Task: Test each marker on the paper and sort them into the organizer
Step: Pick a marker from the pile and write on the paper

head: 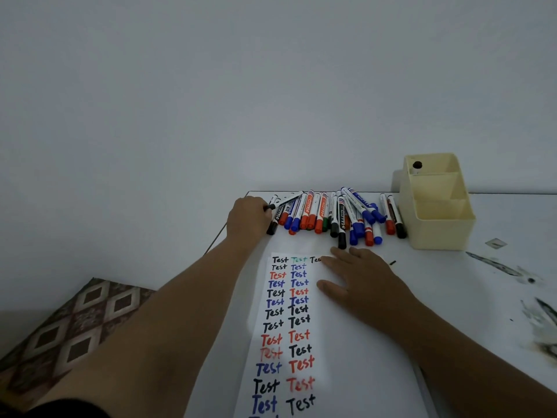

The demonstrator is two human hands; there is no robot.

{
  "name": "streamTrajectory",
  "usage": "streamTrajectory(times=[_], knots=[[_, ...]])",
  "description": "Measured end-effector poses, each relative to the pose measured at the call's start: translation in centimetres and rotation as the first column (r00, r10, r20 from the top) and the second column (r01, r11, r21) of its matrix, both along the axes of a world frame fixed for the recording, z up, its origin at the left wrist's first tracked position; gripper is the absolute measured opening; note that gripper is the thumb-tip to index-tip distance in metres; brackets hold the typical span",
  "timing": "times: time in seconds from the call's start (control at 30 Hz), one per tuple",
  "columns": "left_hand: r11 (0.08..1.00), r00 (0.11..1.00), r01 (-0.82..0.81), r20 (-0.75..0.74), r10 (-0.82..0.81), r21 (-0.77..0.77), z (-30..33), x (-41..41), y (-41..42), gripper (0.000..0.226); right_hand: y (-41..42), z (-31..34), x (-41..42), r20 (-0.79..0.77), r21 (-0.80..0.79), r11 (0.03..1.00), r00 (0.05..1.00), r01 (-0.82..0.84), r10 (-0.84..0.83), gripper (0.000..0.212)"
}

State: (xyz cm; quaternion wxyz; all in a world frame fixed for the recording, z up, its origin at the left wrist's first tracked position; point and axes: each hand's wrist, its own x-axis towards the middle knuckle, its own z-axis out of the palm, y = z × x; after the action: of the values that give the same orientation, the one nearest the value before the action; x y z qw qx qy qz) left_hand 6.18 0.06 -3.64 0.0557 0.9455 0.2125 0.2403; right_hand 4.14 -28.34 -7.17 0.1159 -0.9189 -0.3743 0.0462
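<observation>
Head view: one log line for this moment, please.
left hand: grips black marker at pile | right hand: flat on paper | organizer: one marker inside

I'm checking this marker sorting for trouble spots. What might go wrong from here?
1. The left hand grips a black marker at the end of the marker pile, close to the table edge; pulling it out may roll its neighbours off.
2. The right hand lies flat on the paper, covering part of the third "Test"; fresh ink may smear.
3. The organizer stands behind the pile; reaching over may scatter markers.
</observation>
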Motion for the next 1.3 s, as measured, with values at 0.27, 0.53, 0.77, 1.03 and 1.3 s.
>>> streamTrajectory(times=[0.27,0.53,0.77,1.03,1.3], knots=[[0.909,0.952,0.124,0.307,0.006,-0.399,2.2,-7.7,-1.4,0.019,-0.1,1.4,-0.4,-0.053,-0.058,0.998,0.998,-0.027,0.024,0.071],[0.796,0.901,0.327,0.423,-0.099,-0.51,2.9,-15.8,-7.0,0.015,0.4,3.0,-1.3,-0.089,-0.052,0.998,0.996,-0.02,0.015,0.07],[0.741,0.882,0.407,0.44,-0.167,-0.534,3.0,-18.5,-9.9,0.016,1.1,8.1,-5.6,-0.628,0.732,0.534,0.724,0.424,0.286,0.025],[0.769,0.877,0.477,0.287,-0.385,-0.425,3.5,-18.0,-13.3,0.026,1.4,9.4,-8.8,-0.626,0.777,0.332,0.71,0.535,0.322,0.019],[0.817,0.887,0.458,0.23,-0.399,-0.349,2.9,-17.6,-13.7,0.044,1.3,9.3,-9.8,-0.652,0.756,0.309,0.701,0.577,0.288,0.009]])
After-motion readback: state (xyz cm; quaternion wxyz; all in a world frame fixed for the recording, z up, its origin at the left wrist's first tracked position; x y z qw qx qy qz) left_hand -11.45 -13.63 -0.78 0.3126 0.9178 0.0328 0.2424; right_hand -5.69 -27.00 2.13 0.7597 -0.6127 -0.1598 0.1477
